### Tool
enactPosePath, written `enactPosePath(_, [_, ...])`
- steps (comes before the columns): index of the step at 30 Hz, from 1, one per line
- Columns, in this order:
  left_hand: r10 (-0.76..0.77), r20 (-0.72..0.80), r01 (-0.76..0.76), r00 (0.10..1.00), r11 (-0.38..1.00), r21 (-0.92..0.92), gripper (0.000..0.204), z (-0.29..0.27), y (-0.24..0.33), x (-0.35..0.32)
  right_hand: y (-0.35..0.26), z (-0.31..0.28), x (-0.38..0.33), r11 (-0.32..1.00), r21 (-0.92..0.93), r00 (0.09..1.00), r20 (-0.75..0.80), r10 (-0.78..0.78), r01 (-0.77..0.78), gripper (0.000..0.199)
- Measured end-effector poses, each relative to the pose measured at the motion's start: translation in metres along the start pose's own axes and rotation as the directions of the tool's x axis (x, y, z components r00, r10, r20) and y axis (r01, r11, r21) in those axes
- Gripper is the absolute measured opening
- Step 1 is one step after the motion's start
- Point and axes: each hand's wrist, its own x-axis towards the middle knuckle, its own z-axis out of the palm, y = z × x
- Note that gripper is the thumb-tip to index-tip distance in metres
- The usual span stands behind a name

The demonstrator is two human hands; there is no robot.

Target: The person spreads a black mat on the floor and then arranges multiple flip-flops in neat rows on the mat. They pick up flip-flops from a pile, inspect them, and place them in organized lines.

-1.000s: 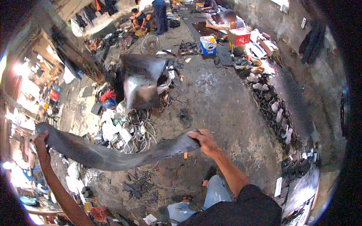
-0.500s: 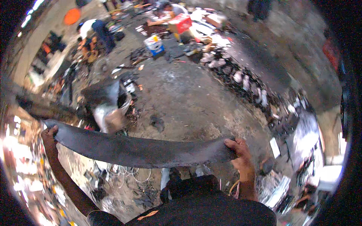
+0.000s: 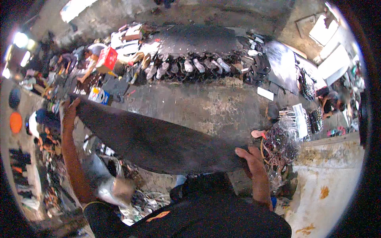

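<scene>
A long, dark grey, flexible sheet (image 3: 158, 139) stretches across in front of my body, sagging a little, its far left end higher than its right. At its left end my left hand (image 3: 70, 108) is closed on the edge, arm held out. My right hand (image 3: 252, 157) grips the right end, thumb on the upper face and the other fingers partly hidden. What the sheet is made of I cannot tell.
Rows of shoes or shoe forms (image 3: 192, 65) line the floor ahead beside a wide dark sheet (image 3: 194, 39). A red box (image 3: 106, 59) and a blue-and-white container (image 3: 99, 95) stand ahead left. Tangled material (image 3: 279, 146) lies right, near a pale surface (image 3: 325, 178). Other people work at both sides.
My view has swung to the right, bringing the shoe rows to the front. The sheet, still in both hands, now slants, with its left end raised and farther out.
</scene>
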Motion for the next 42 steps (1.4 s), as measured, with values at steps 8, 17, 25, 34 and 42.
enactPosePath(8, [0.417, 0.499, -0.501, 0.759, 0.865, 0.039, 0.026, 0.244, 0.232, 0.178, 0.022, -0.067, 0.007, 0.872, -0.396, 0.64, -0.597, -0.484, 0.289, 0.043])
enactPosePath(17, [0.797, 0.561, -0.964, 0.224, 0.096, 0.249, 0.027, 0.589, 0.383, 0.196, -0.017, -0.122, 0.027, 0.885, -0.049, 0.412, -0.873, -0.263, 0.462, 0.033])
enactPosePath(25, [0.76, 0.519, -0.8, 0.392, 0.56, -0.215, 0.045, 0.67, 0.395, 0.175, 0.037, -0.089, -0.038, 0.968, 0.147, 0.387, -0.92, 0.059, 0.204, 0.031])
enactPosePath(34, [0.559, 0.582, -0.571, 0.59, 0.799, -0.188, 0.042, 0.768, 0.112, 0.193, 0.167, 0.119, 0.087, 0.937, 0.297, 0.373, -0.861, 0.345, -0.183, 0.038])
enactPosePath(42, [0.166, 0.755, -0.281, 0.634, 0.959, 0.025, 0.038, 0.837, -0.109, 0.182, 0.307, 0.331, 0.248, 0.909, 0.365, 0.337, -0.846, 0.414, -0.2, 0.036])
